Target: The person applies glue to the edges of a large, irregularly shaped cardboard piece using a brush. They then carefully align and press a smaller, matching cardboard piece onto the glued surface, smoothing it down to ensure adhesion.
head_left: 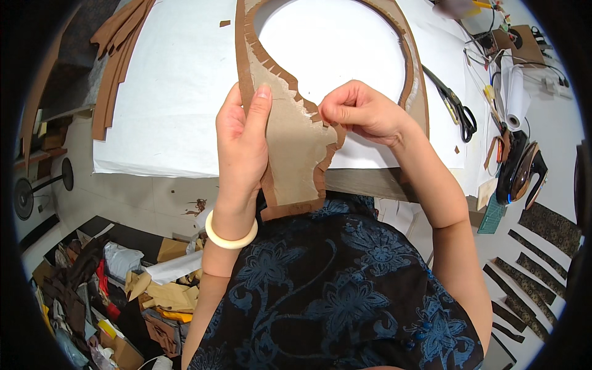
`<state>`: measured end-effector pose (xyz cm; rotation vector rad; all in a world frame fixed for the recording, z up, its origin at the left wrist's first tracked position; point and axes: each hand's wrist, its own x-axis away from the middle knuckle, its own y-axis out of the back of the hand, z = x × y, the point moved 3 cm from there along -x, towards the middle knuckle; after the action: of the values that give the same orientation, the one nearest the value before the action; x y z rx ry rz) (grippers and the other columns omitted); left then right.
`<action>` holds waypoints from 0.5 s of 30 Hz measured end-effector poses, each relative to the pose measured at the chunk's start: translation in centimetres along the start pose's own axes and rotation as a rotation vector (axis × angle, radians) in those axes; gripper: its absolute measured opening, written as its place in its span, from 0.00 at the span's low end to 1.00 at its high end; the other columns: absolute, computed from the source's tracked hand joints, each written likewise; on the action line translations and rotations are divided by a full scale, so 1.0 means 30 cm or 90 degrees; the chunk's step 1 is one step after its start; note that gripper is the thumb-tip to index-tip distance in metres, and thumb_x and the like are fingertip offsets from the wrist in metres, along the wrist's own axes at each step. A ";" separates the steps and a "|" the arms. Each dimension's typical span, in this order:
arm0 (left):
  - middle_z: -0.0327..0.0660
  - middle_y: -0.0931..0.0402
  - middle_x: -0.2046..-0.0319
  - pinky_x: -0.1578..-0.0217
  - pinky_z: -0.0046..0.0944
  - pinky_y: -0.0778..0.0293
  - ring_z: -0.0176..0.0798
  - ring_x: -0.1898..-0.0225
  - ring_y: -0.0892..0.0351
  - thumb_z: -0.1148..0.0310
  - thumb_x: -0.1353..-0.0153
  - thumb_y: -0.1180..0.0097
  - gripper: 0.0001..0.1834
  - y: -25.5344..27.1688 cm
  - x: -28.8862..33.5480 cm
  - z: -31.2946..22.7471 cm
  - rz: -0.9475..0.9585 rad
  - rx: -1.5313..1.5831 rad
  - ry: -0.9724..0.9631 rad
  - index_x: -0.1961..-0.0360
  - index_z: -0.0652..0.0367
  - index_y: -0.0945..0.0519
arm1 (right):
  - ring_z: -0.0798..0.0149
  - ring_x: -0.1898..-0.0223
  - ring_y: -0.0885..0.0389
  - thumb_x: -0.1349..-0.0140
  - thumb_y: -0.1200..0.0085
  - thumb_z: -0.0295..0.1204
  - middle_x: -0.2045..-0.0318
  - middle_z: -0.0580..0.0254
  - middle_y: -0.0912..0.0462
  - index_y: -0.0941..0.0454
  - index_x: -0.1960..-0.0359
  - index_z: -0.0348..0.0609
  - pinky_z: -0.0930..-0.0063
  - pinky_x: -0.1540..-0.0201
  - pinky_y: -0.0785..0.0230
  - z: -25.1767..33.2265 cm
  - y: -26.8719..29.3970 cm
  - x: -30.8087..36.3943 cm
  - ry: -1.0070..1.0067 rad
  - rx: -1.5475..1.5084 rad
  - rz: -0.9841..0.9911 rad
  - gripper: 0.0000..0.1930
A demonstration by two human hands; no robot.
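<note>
Panel [290, 148]: it is beige, with a notched brown border [287, 77], and it lies on the white table [172, 80], across the near edge; its lower end reaches past this edge.
Left hand [240, 132]: it grips the panel by the left side, with the thumb flat on top; the other fingers are mostly hidden.
Right hand [367, 114]: thumb and forefinger are pinching the notched border, on the side facing away from the left hand; the other fingers are curled.
Bangle [231, 237]: it is cream-coloured and goes around the left forearm [225, 262].
Scissors [456, 105]: they lie near the right edge of the table, with black handles toward the near right corner.
Strips [123, 68]: they are brown and lie overlapping along the left edge.
</note>
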<state>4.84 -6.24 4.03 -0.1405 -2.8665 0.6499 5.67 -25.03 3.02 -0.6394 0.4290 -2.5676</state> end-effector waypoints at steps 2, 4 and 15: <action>0.39 0.19 0.62 0.62 0.28 0.25 0.25 0.64 0.22 0.67 0.25 0.53 0.12 0.003 0.002 0.001 0.001 -0.027 -0.004 0.50 0.64 0.25 | 0.75 0.79 0.22 0.41 0.32 0.34 0.78 0.66 0.17 0.15 0.72 0.38 0.82 0.74 0.27 0.005 0.000 0.000 -0.002 0.064 0.009 0.11; 0.38 0.19 0.62 0.62 0.27 0.25 0.25 0.64 0.22 0.67 0.25 0.53 0.11 0.003 0.004 0.007 -0.002 -0.060 -0.015 0.51 0.64 0.25 | 0.75 0.80 0.22 0.41 0.32 0.33 0.80 0.66 0.17 0.15 0.74 0.38 0.81 0.74 0.26 0.048 -0.004 -0.004 -0.019 0.154 0.029 0.10; 0.40 0.18 0.61 0.60 0.30 0.23 0.27 0.62 0.20 0.67 0.26 0.53 0.13 0.005 0.000 -0.014 -0.006 -0.012 0.022 0.49 0.66 0.25 | 0.72 0.80 0.18 0.40 0.33 0.34 0.81 0.64 0.18 0.15 0.69 0.36 0.80 0.73 0.19 0.028 -0.012 0.018 -0.053 -0.030 0.039 0.11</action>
<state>4.93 -5.94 4.34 -0.1383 -2.8396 0.6127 5.55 -25.14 4.08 -0.7360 0.4752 -2.4697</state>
